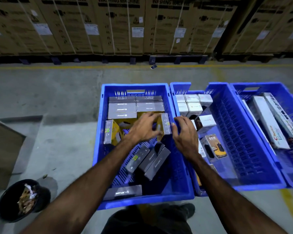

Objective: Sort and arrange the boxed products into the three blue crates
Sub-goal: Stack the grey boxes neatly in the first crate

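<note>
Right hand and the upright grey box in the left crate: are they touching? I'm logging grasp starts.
Touching. In the head view the right hand has its fingertips against the side of the upright grey box.

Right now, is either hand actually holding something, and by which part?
Both hands hold one upright grey and yellow box in the left crate: the left hand on its left face, the right hand fingers round its right edge.
</note>
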A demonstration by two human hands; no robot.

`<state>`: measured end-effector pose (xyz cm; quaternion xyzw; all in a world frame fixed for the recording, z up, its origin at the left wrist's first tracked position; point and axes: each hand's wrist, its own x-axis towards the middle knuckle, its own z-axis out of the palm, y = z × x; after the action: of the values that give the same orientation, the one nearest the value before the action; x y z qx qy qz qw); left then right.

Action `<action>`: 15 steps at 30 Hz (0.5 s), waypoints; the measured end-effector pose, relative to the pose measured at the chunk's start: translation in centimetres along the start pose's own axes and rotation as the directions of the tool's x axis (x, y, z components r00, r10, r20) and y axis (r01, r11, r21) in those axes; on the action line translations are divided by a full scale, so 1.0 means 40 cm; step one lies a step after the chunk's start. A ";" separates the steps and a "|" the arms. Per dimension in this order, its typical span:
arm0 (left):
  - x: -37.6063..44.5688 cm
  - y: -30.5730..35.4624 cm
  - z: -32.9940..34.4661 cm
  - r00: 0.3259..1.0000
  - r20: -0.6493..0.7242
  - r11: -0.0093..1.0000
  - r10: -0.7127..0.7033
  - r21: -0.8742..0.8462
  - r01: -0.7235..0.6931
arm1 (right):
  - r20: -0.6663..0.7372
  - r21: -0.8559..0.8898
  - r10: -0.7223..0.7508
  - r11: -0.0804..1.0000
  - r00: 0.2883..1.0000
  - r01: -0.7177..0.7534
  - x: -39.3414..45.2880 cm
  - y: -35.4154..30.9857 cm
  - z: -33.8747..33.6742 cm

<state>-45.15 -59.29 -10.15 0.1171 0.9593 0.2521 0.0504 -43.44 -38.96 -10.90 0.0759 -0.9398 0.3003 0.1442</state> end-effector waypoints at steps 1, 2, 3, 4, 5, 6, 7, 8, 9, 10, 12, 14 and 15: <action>0.015 0.016 0.018 0.998 0.061 1.000 0.002 -0.019 -0.001 | -0.013 0.001 0.006 1.000 1.000 -0.006 0.000 -0.001 0.001; 0.030 0.029 0.035 0.995 0.099 1.000 0.002 -0.016 -0.001 | -0.023 0.000 0.010 1.000 1.000 -0.010 0.000 -0.002 0.001; 0.045 0.037 0.051 0.992 0.129 1.000 -0.001 -0.001 0.001 | -0.027 -0.004 0.012 1.000 1.000 -0.012 -0.001 -0.003 0.002; 0.057 0.044 0.062 0.988 0.151 1.000 -0.014 0.024 0.011 | -0.031 -0.009 0.011 1.000 0.999 -0.011 -0.002 -0.004 0.002; 0.069 0.048 0.073 0.987 0.161 0.999 -0.025 0.042 0.018 | -0.034 -0.014 0.007 1.000 0.999 -0.007 -0.002 -0.005 0.001; 0.079 0.050 0.079 0.986 0.164 0.998 -0.042 0.043 0.036 | -0.035 -0.020 0.002 1.000 0.999 -0.002 -0.001 -0.004 0.001; 0.086 0.051 0.085 0.985 0.161 0.998 -0.056 0.024 0.053 | -0.031 -0.026 -0.001 1.000 1.000 0.001 0.000 -0.003 0.002; 0.090 0.052 0.090 0.985 0.157 0.998 -0.069 -0.002 0.071 | -0.026 -0.031 -0.002 1.000 1.000 0.001 0.001 -0.003 0.002; 0.093 0.051 0.094 0.987 0.148 0.996 -0.068 -0.040 0.074 | -0.023 -0.032 -0.001 0.999 1.000 0.000 0.001 -0.003 0.002; 0.093 0.048 0.095 0.987 0.146 0.993 -0.066 -0.083 0.079 | -0.023 -0.031 -0.001 1.000 1.000 0.000 0.001 -0.003 0.003; 0.087 0.033 0.095 0.987 0.141 0.975 -0.075 -0.197 0.102 | -0.033 -0.027 -0.003 1.000 0.999 0.002 -0.001 -0.003 0.003; 0.076 0.005 0.101 0.987 0.110 0.928 -0.120 -0.339 0.151 | -0.049 -0.028 -0.012 1.000 0.999 0.011 -0.001 -0.006 0.000; 0.063 -0.009 0.098 0.983 0.092 0.878 -0.161 -0.441 0.185 | -0.051 -0.026 -0.016 1.000 0.999 0.015 -0.001 -0.008 -0.003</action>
<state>-47.04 -57.11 -13.83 0.0229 0.8804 0.4574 0.1233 -43.31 -39.12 -10.64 0.0734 -0.9389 0.2892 0.1717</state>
